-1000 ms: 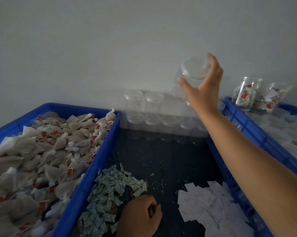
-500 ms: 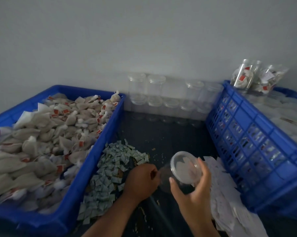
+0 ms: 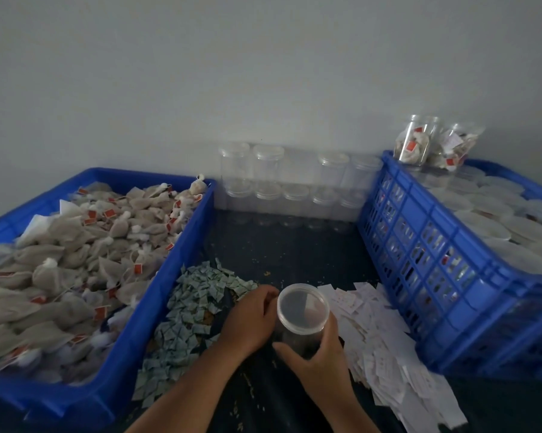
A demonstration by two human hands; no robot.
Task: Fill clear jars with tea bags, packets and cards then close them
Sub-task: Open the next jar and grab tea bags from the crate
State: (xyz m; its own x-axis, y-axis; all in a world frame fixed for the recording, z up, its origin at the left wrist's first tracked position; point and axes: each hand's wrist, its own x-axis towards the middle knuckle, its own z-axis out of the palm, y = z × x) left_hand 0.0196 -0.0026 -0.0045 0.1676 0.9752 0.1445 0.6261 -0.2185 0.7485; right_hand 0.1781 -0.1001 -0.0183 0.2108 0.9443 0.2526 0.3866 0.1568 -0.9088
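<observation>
Hands meet over a dark table (image 3: pixel 294 254), between two blue crates. The right hand (image 3: pixel 321 368) wraps round the lower wall of a clear jar (image 3: pixel 298 336), thumb across the near side, holding it upright. Whether its base touches the table cannot be told. The jar looks empty, and its clear lid (image 3: pixel 303 306) is on.

The left hand (image 3: pixel 251 318) is curled against the jar's left side, knuckles up, near the lid's rim. Whether its fingers grip the lid or hold something small cannot be told.

A pile of green packets (image 3: pixel 194 295) lies just left of the hands and a pile of white cards (image 3: pixel 383 339) just right. The left crate (image 3: pixel 182 254) is heaped with tea bags (image 3: pixel 76 260). More empty jars (image 3: pixel 294 185) are stacked along the wall behind.

The jar is probably very light and smooth, thin-walled enough to give under a hard squeeze. A low, gentle hold round its body seems safest, with the other hand's fingertips on the lid's rim to twist it off.
</observation>
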